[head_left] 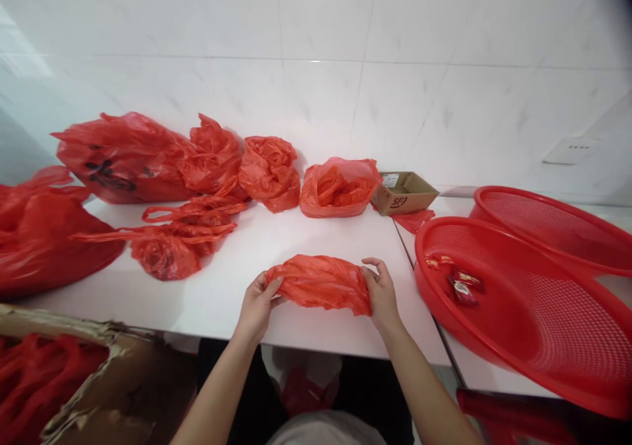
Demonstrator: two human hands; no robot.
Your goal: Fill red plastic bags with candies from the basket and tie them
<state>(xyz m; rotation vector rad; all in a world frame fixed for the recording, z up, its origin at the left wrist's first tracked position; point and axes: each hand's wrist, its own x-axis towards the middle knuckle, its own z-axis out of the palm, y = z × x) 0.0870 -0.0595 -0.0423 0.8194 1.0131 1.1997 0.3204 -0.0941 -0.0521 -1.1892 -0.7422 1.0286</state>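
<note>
A crumpled red plastic bag (320, 282) is stretched sideways between my hands, just above the front part of the white table (326, 237). My left hand (257, 303) pinches its left end between thumb and fingers. At the right end, my right hand (382, 293) grips the bag with the thumb, its index finger raised and curled. Whether anything lies inside the bag I cannot tell. Several tied red bags (170, 254) lie to the left of my hands. Behind, an open red bag (340, 191) holds more crumpled red plastic.
On the right, a large red basket (538, 326) holds several small wrapped packets (463, 287); another red basket (557, 221) stands behind. A small cardboard box (407, 195) sits by the wall. Large red bags (128, 158) line the back left. A cardboard carton (118, 372) is at lower left.
</note>
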